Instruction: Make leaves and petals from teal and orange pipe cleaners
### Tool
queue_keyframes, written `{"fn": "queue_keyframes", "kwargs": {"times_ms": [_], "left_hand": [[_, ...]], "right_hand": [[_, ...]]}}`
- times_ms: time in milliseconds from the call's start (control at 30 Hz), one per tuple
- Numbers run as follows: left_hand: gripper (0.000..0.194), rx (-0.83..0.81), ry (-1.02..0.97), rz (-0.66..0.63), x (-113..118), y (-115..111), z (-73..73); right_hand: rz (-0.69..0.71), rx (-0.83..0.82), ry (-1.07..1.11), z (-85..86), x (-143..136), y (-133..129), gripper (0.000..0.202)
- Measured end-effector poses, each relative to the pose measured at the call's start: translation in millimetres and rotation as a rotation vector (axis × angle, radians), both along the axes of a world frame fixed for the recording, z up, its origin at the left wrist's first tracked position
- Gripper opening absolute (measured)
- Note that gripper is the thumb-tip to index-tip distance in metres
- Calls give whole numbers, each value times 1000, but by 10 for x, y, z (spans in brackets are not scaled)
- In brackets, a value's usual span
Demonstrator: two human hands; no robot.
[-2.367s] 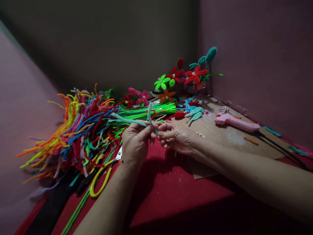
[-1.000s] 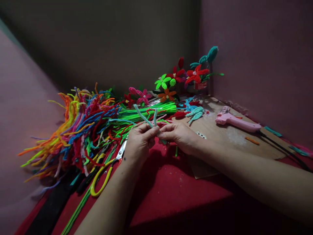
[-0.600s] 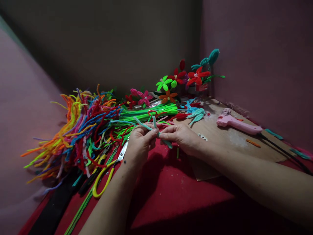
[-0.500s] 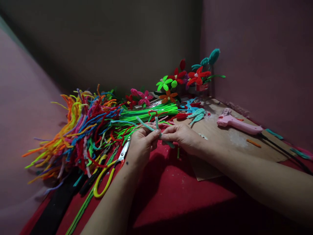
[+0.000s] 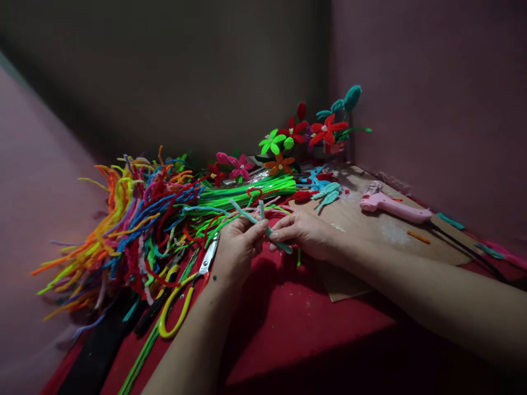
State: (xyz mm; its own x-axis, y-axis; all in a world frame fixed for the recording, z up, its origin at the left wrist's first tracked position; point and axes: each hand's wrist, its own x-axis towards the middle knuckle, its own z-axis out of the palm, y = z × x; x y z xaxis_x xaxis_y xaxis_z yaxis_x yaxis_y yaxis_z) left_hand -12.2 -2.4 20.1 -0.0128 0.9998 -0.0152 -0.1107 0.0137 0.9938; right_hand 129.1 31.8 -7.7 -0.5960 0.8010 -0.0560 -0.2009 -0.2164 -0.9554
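Light teal pipe cleaners (image 5: pixel 244 210) are pinched between my two hands over the red tabletop. My left hand (image 5: pixel 241 241) is closed on them with thumb and fingertips; two ends stick up above the thumb. My right hand (image 5: pixel 302 235) has its fingers closed round the lower part, and a teal end pokes out beneath them. Where the pieces meet is partly hidden by my fingers. Yellow-handled scissors (image 5: pixel 177 315) lie just left of my left wrist. Behind my hands is a bundle of green pipe cleaners (image 5: pixel 247 191).
A heap of multicoloured pipe cleaners (image 5: pixel 127 219) covers the left side. Finished pipe-cleaner flowers (image 5: pixel 279 164) stand at the back. On the right, a pink glue gun (image 5: pixel 395 208) with a black cord lies on a brown board (image 5: pixel 370 244). Teal petals (image 5: pixel 328 195) lie near the board's far left edge.
My right fingers have shifted slightly on the teal pipe cleaners, and the end below them has turned a little. The whole view has moved slightly. Both hands keep their grip.
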Motion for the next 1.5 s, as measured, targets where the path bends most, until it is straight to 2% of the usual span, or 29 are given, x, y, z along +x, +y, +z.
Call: {"fn": "queue_keyframes", "kwargs": {"times_ms": [133,233,367,500,700,933,1233,1300,1400,1500], "left_hand": [[25,5,-50,23,13,27,-21],[28,-1,-70,47,37,23,-21],[33,-117,66,-28,101,3,-58],[24,-151,217,-95,182,5,-102],[18,-35,306,-20,239,-13,-92],[21,-28,303,-75,207,-11,-117],[21,-19,323,-58,198,-6,-121],[20,-31,331,-96,142,15,-112],[15,2,234,-143,13,56,-75],[22,155,116,-37,-85,89,-25]], "right_hand": [[-19,2,30,2,-4,18,13],[-117,-44,167,-5,-21,27,14],[-259,-104,330,-14,-45,41,19],[-332,-230,321,-20,-60,50,20],[-289,-223,321,-42,-62,83,19],[-225,-232,314,6,-15,101,12],[-237,-239,275,38,15,116,20],[-250,-213,260,27,20,121,19],[-239,-157,206,13,23,122,18],[-144,-148,181,16,20,113,16]]}}
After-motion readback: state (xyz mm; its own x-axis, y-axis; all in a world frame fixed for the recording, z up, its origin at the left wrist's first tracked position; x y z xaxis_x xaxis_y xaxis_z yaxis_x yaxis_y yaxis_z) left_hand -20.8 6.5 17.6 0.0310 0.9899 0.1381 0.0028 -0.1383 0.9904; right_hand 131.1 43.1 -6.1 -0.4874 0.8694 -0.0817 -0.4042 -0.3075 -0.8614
